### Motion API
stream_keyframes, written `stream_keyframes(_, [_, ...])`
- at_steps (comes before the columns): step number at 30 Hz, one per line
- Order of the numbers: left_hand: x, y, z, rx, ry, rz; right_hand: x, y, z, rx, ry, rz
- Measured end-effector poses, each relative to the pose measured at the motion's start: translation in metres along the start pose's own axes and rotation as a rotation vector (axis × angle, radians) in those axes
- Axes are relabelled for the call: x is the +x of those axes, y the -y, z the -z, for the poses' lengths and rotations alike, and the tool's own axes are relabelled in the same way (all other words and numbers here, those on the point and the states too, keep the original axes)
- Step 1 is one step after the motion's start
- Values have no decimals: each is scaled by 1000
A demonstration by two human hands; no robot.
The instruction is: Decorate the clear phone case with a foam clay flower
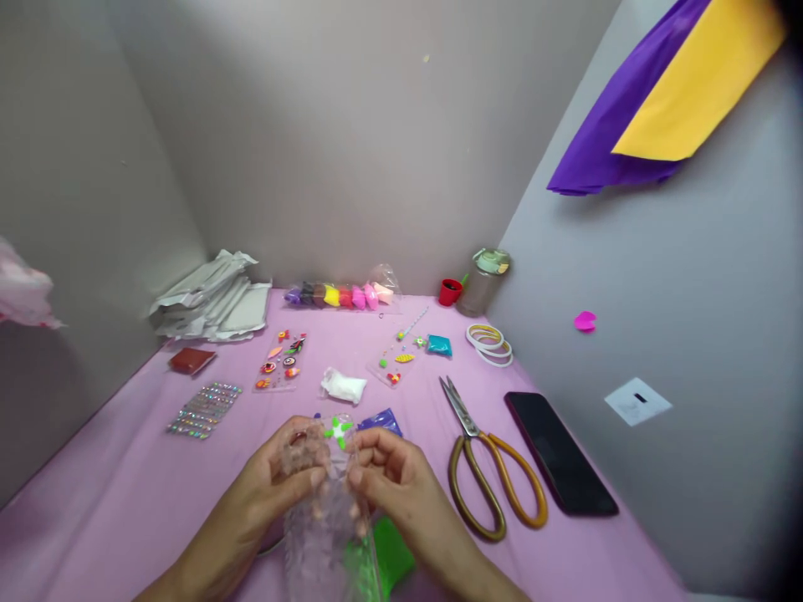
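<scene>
Clear plastic bag — likely light, limp, slippery — best held at its top edge, pinched there by left hand and right hand.

You're at what looks like a home craft corner, though the wide, bent view makes that hard to be sure of. Grey board walls close in around a pink cloth-covered table. Modelling clay packs line the far edge, with a rhinestone sheet on the left, scissors and a phone on the right, and purple and yellow paper on the right wall.
</scene>
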State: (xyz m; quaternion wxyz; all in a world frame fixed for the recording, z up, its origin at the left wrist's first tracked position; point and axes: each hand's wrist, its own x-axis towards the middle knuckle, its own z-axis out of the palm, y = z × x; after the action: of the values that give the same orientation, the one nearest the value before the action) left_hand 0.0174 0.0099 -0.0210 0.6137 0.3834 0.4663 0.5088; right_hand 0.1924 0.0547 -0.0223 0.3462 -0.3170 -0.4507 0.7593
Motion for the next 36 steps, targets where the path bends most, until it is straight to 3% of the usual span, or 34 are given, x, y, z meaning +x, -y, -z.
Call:
stream_keyframes(6, [-5,-6,-2,-117,-61,-16,-2,-2,-7,35,52,-52])
stream_keyframes(14, [-10,-8,-3,-141,-32,-65,-6,-6,-12,-3,92,-58])
stream_keyframes(21, [-13,-10,-3,-110,-73,-78,-6,-8,-16,-51,128,-80])
stream_keyframes(36, [-12,-13,-2,-73,-37,-87,-8,-10,-17,-109,102,-61])
